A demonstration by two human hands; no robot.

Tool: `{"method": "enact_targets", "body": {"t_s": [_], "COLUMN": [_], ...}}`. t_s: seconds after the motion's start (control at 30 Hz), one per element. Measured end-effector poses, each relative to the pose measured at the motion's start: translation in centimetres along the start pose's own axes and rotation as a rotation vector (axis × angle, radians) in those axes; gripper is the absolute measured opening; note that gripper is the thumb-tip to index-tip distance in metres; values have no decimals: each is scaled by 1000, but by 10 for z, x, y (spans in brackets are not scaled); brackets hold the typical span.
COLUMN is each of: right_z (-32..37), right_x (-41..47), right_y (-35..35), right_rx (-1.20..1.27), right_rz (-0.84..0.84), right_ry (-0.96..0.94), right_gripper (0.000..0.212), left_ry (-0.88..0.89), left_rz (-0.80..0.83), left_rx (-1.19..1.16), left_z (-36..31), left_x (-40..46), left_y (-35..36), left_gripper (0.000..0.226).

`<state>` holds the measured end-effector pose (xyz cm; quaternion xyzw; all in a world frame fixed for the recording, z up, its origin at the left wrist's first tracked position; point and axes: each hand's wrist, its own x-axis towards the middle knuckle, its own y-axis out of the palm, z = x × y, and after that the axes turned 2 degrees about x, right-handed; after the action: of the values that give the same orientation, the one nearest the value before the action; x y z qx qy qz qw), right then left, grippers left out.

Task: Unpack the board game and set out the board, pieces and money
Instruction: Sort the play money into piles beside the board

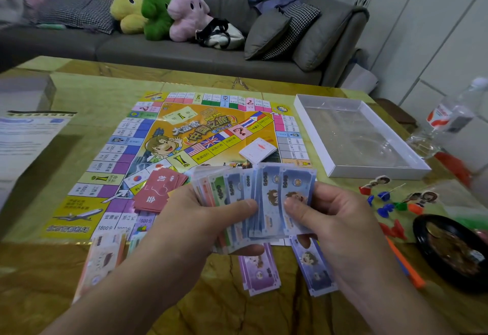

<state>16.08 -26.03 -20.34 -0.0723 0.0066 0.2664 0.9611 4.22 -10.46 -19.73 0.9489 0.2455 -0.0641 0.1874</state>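
Money fan (253,200) gripped by both our hands, left hand (208,218) and right hand (340,218), thumbs pinching it above the board (169,150). We count three sorted note piles (260,272) and two card stacks (260,150) on the yellow marble table (79,84); grey sofa (184,49) behind with three plush toys (158,12).

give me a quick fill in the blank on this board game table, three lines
1. Both hands, left hand and right hand, hold a fan of paper ____.
2. The red cards lie on the game ____.
3. The plush toy between the yellow and pink ones is ____.

Missing words: money; board; green
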Motion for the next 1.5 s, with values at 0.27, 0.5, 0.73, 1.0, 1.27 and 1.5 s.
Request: {"method": "enact_targets", "body": {"t_s": [0.27, 0.5, 0.73, 1.0, 1.27, 1.5], "right_z": [2, 2, 1, 0, 4, 16], "right_x": [-3, -1, -4, -12, -12, -3], "right_y": [3, 4, 8, 25, 33, 33], "right_rx": [-2, -32, -45, -214, -16, -119], "right_rz": [132, 107, 122, 119, 163, 72], "right_ry": [18, 4, -24, -42, 74, -22], "right_gripper": [13, 14, 17, 8, 18, 18], "left_ry": [-12, -101, -39, 47, 15, -52], "left_rz": [15, 50, 6, -107, -175, -84], "left_rx": [33, -46, 90, 248, 260, 332], "left_z": [0, -1, 3, 12, 14, -17], "left_x": [0, 1, 1, 4, 7, 0], "left_y": [0, -1, -2, -1, -6, -29], "left_gripper": [30, 28, 20, 12, 8, 17]}}
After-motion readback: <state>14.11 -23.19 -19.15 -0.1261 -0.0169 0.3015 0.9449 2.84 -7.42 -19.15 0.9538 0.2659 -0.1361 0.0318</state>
